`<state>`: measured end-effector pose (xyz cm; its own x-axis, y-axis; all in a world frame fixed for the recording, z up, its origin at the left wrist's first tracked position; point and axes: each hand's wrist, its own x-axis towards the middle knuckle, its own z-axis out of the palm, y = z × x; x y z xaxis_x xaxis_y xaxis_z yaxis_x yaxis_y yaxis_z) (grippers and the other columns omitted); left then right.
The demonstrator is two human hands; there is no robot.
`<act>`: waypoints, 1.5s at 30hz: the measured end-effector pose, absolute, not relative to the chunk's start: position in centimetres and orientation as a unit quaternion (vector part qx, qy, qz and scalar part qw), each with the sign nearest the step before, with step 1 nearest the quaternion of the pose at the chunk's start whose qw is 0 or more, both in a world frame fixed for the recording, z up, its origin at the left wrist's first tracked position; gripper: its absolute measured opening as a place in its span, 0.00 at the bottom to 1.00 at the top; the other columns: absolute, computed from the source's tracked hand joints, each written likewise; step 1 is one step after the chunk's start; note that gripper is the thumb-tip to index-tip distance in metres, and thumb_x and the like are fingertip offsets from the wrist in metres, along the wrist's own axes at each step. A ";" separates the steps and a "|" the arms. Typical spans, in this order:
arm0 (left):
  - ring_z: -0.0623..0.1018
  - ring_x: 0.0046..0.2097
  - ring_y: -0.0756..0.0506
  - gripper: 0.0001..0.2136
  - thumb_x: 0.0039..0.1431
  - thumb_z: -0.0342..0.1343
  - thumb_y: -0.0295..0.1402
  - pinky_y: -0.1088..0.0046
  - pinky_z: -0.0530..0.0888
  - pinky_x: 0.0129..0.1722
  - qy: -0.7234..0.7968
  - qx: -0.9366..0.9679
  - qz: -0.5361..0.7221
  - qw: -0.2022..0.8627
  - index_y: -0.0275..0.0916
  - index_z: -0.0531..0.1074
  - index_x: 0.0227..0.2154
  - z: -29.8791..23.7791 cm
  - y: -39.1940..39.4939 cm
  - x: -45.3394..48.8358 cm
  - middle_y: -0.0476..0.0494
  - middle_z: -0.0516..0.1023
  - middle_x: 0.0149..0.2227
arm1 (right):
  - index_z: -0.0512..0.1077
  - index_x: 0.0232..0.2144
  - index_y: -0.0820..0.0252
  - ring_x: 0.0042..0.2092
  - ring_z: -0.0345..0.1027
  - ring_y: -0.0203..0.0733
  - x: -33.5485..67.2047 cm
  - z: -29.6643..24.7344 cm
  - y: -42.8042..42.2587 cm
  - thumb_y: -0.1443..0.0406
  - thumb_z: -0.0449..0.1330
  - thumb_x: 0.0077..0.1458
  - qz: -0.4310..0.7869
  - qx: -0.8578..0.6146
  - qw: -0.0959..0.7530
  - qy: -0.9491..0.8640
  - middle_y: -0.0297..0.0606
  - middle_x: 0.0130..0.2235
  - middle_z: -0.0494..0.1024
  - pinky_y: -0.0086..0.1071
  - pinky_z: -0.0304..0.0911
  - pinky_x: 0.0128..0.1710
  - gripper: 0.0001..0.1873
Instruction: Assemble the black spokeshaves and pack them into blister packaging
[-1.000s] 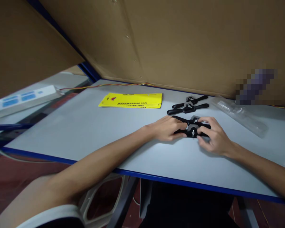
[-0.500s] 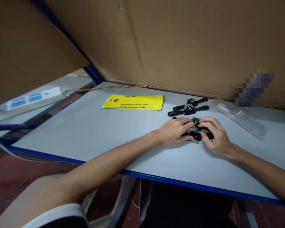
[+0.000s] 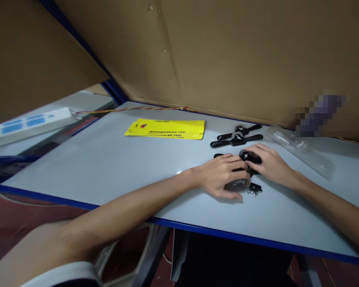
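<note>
My right hand [image 3: 271, 163] has its thumb and fingers closed around the right side of a black spokeshave [image 3: 244, 154]. Over the left part of that tool lies my left hand [image 3: 224, 175], its fingers bent loosely and the thumb spread away. Grey metal [image 3: 241, 182] shows under the left fingers; its shape is mostly hidden. Just right of the left thumb, a small black piece with a silver wing-like part [image 3: 254, 188] rests on the table. Behind the hands are two more black spokeshaves, a nearer one [image 3: 238, 139] and a farther one [image 3: 254, 128].
Yellow printed cards [image 3: 167, 128] lie stacked at the back left of the grey table [image 3: 107, 159]. Clear plastic packaging [image 3: 305, 153] is at the right. A brown board [image 3: 227, 59] stands along the back edge, and a white power strip [image 3: 32, 123] is at far left.
My left hand has slid toward me and its thumb has spread from the tool. My right hand has shifted up and left. The small black piece with silver now shows.
</note>
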<state>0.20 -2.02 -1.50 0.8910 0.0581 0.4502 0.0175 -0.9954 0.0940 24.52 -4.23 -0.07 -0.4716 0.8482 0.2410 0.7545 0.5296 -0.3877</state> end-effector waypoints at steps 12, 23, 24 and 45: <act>0.78 0.39 0.45 0.14 0.68 0.56 0.37 0.64 0.76 0.44 0.290 0.908 0.203 0.225 0.37 0.84 0.45 -1.6 1.8 -0.9 0.39 0.80 0.40 | 0.75 0.47 0.66 0.45 0.75 0.52 20.6 3.4 -4.2 0.61 0.47 0.73 0.017 -0.582 -0.047 -0.811 0.52 0.48 0.77 0.41 0.66 0.42 0.19; 0.78 0.36 0.46 0.12 0.64 0.58 0.33 0.67 0.75 0.41 0.326 0.889 0.215 0.239 0.37 0.86 0.42 -1.7 1.8 -0.5 0.39 0.82 0.38 | 0.69 0.44 0.60 0.36 0.67 0.47 20.5 3.3 -3.9 0.68 0.45 0.68 0.001 -0.563 -0.040 -0.825 0.53 0.51 0.68 0.41 0.60 0.34 0.13; 0.78 0.37 0.45 0.12 0.64 0.59 0.33 0.66 0.75 0.42 0.329 0.889 0.217 0.235 0.37 0.86 0.42 -1.7 2.0 -0.6 0.39 0.82 0.38 | 0.68 0.44 0.60 0.35 0.66 0.46 20.7 3.0 -4.0 0.70 0.45 0.66 0.002 -0.560 -0.019 -0.828 0.52 0.50 0.68 0.40 0.60 0.35 0.13; 0.78 0.36 0.45 0.12 0.64 0.58 0.33 0.65 0.76 0.41 0.313 0.892 0.225 0.235 0.37 0.86 0.42 -1.5 2.1 -1.2 0.40 0.81 0.36 | 0.73 0.42 0.60 0.39 0.70 0.48 20.8 3.8 -3.1 0.74 0.49 0.65 -0.003 -0.462 -0.045 -0.886 0.48 0.42 0.77 0.41 0.61 0.41 0.14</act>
